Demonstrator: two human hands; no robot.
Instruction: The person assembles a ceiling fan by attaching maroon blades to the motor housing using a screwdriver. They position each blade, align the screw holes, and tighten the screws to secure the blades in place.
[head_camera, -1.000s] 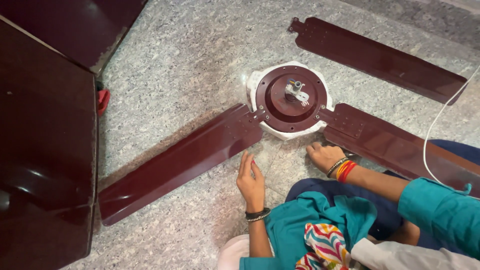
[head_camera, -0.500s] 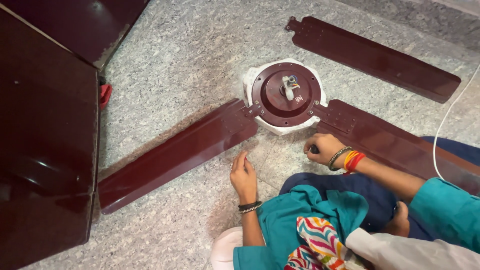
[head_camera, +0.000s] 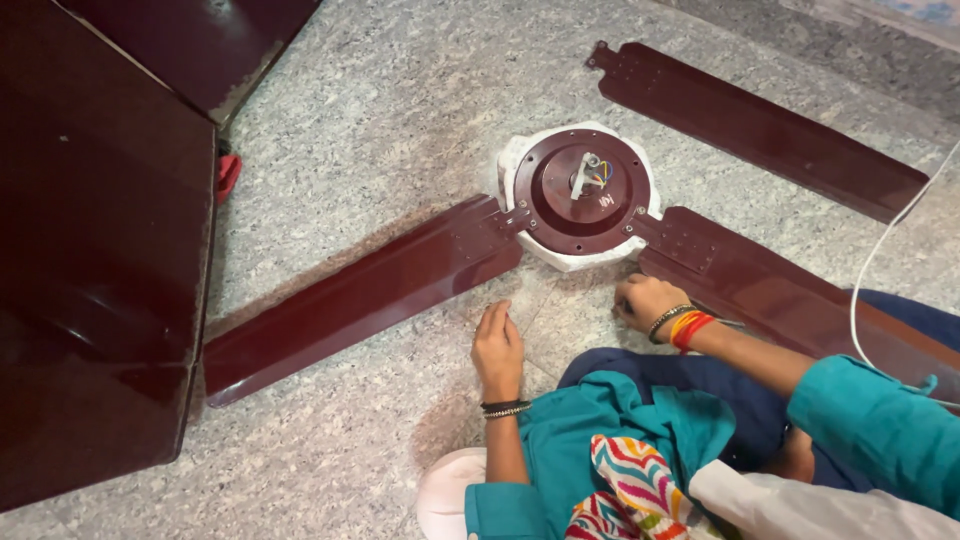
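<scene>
Two blades flank the fan motor (head_camera: 583, 190); left hand (head_camera: 497, 345) lies flat, open; right hand (head_camera: 645, 301) curls, its grip unclear.

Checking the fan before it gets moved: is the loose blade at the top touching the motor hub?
Apart. The head view shows bare speckled floor between the loose blade and the motor hub.

Maroon ceiling fan (head_camera: 585, 195) lies inverted on floor, perhaps two blades attached.
</scene>
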